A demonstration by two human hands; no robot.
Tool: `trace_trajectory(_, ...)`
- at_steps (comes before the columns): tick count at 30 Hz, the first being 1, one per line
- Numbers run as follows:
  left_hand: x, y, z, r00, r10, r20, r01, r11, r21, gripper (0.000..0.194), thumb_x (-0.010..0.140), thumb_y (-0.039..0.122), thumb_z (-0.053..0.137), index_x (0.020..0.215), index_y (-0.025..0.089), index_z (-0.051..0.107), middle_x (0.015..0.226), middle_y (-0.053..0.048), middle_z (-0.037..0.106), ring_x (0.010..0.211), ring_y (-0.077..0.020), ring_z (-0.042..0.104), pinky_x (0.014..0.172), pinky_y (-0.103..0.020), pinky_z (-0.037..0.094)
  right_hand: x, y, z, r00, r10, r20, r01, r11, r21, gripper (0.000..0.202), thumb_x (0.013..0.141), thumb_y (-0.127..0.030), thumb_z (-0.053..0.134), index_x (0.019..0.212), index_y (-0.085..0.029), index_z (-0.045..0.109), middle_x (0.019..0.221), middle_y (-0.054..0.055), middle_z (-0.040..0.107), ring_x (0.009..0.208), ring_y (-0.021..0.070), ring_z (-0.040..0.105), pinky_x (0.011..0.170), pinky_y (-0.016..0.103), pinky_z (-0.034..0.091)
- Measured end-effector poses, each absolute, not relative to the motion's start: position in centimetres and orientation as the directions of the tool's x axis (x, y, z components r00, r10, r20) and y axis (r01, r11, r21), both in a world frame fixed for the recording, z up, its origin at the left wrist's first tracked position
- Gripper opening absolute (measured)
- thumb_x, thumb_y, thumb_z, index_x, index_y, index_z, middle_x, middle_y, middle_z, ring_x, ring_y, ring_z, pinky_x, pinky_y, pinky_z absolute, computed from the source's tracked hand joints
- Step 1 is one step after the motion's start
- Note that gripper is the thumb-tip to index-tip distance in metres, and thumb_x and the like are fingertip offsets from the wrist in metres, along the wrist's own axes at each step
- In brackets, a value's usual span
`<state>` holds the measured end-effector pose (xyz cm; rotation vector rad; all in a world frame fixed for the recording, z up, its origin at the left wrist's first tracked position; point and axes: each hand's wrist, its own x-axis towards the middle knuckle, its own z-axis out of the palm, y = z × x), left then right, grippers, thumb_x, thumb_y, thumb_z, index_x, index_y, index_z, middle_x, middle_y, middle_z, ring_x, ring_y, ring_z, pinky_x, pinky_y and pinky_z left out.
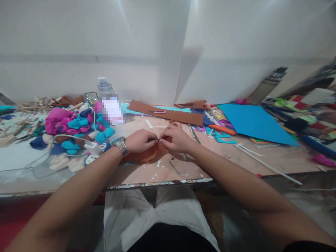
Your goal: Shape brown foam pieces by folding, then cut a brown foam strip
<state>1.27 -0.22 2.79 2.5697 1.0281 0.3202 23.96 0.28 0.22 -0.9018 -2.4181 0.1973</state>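
I see a brown strip [173, 115] beyond; nearer, the left hand [140, 141] and right hand [176, 138] pinch, and partly block, a rumpled orange-brown sheet [148, 155].

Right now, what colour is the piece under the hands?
The piece is orange-brown, best in the head view.

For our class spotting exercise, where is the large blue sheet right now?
In the head view, the large blue sheet lies on the right side of the table, just right of the orange handle and beyond the right hand.
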Motion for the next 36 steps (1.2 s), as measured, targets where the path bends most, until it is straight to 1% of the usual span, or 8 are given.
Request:
trace_trajectory(4,1.3,-0.2,2.8,0.706,0.704,0.078,0.625,-0.671,0.4,0.035,0.099,0.036,0.046,0.089,0.017,0.074,0.079,-0.005,0.073,0.067,-0.0158,0.056,0.066,-0.029,0.033,23.9,0.2,0.1,-0.64,0.638,0.427,0.557,0.769,-0.314,0.012,0.09,-0.026,0.063,0.087,-0.022,0.074,0.087,0.004,0.076,0.097,0.0229,0.062,0.107,0.048,0.023)
trace_trajectory(10,1.5,-0.3,2.6,0.703,0.71,0.052,0.648,-0.669,0.364,0.028,0.095,0.03,0.05,0.087,0.017,0.073,0.077,-0.005,0.072,0.066,-0.016,0.055,0.066,-0.029,0.033,23.8,0.2,0.2,-0.66,0.63,0.41,0.545,0.777,-0.316,0.013,0.09,-0.026,0.062,0.084,-0.022,0.073,0.085,0.004,0.075,0.096,0.0227,0.061,0.107,0.047,0.023)
trace_trajectory(17,0.9,0.3,3.0,0.683,0.729,0.047,0.68,-0.658,0.324,0.032,0.094,0.031,0.047,0.075,0.017,0.068,0.071,-0.004,0.067,0.063,-0.0157,0.051,0.063,-0.03,0.029,24.1,0.5,0.6,-0.577,0.692,0.435,0.618,0.717,-0.322,0.01,0.085,-0.023,0.062,0.079,-0.019,0.069,0.081,0.005,0.072,0.089,0.0218,0.06,0.101,0.044,0.027)
trace_trajectory(21,0.3,0.9,3.2,0.651,0.758,0.04,0.711,-0.628,0.317,0.029,0.092,0.03,0.048,0.077,0.017,0.069,0.073,-0.004,0.069,0.063,-0.016,0.052,0.063,-0.03,0.03,24.4,1.0,0.4,-0.525,0.722,0.452,0.658,0.68,-0.322,0.01,0.084,-0.021,0.06,0.079,-0.019,0.068,0.08,0.004,0.071,0.09,0.0211,0.06,0.1,0.044,0.026)
trace_trajectory(27,-1.1,2.2,2.9,0.567,0.823,0.046,0.801,-0.563,0.202,0.027,0.086,0.028,0.048,0.081,0.017,0.072,0.077,-0.007,0.071,0.068,-0.0186,0.054,0.063,-0.031,0.03,24.6,1.8,0.1,-0.428,0.79,0.44,0.736,0.587,-0.338,0.008,0.082,-0.022,0.061,0.078,-0.019,0.067,0.08,0.003,0.072,0.09,0.0218,0.06,0.096,0.043,0.025)
trace_trajectory(31,-1.7,2.6,3.0,0.515,0.856,0.043,0.845,-0.516,0.143,0.028,0.084,0.026,0.046,0.081,0.016,0.072,0.081,-0.009,0.072,0.072,-0.0207,0.057,0.064,-0.032,0.032,24.6,1.6,0.3,-0.423,0.804,0.418,0.745,0.571,-0.345,0.009,0.083,-0.022,0.06,0.079,-0.019,0.067,0.081,0.004,0.072,0.09,0.0216,0.06,0.097,0.042,0.025)
trace_trajectory(33,-1.7,2.5,3.0,0.511,0.859,0.026,0.846,-0.508,0.16,0.028,0.083,0.027,0.047,0.083,0.017,0.073,0.081,-0.008,0.072,0.072,-0.0209,0.058,0.065,-0.031,0.033,24.6,1.5,0.2,-0.441,0.797,0.413,0.735,0.584,-0.344,0.01,0.084,-0.023,0.059,0.079,-0.019,0.067,0.081,0.003,0.072,0.091,0.0215,0.06,0.096,0.041,0.025)
trace_trajectory(36,-1.3,2.0,3.1,0.56,0.828,-0.011,0.807,-0.543,0.231,0.026,0.082,0.028,0.051,0.089,0.018,0.073,0.081,-0.005,0.072,0.071,-0.0195,0.058,0.064,-0.03,0.034,24.4,1.3,0.0,-0.473,0.781,0.408,0.708,0.613,-0.351,0.011,0.087,-0.024,0.058,0.082,-0.02,0.068,0.082,0.003,0.071,0.093,0.022,0.059,0.098,0.042,0.025)
